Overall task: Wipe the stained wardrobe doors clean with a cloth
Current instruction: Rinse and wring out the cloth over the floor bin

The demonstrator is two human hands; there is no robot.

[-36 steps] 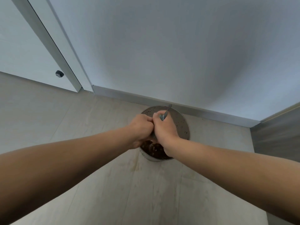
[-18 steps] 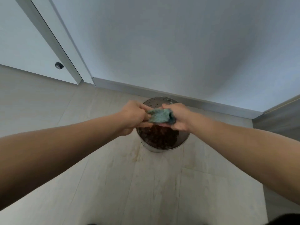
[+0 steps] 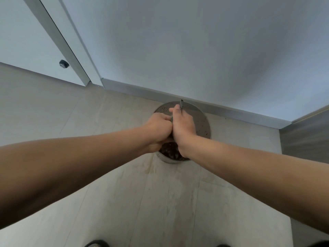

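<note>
Over the pale tiled floor (image 3: 124, 202), two bare forearms are stretched forward. The left hand (image 3: 157, 129) and right hand (image 3: 183, 125) are pressed knuckle to knuckle. The fingers (image 3: 166, 118) of both are clamped on the cloth (image 3: 181, 105), of which only a patterned tip is seen above the right fist. Beneath them, a metal bucket (image 3: 204, 122) of dark water (image 3: 169, 151) is stood on the floor near the skirting board (image 3: 231, 111). Further left, a white door (image 3: 26, 50) with a dark knob (image 3: 63, 64) is seen.
</note>
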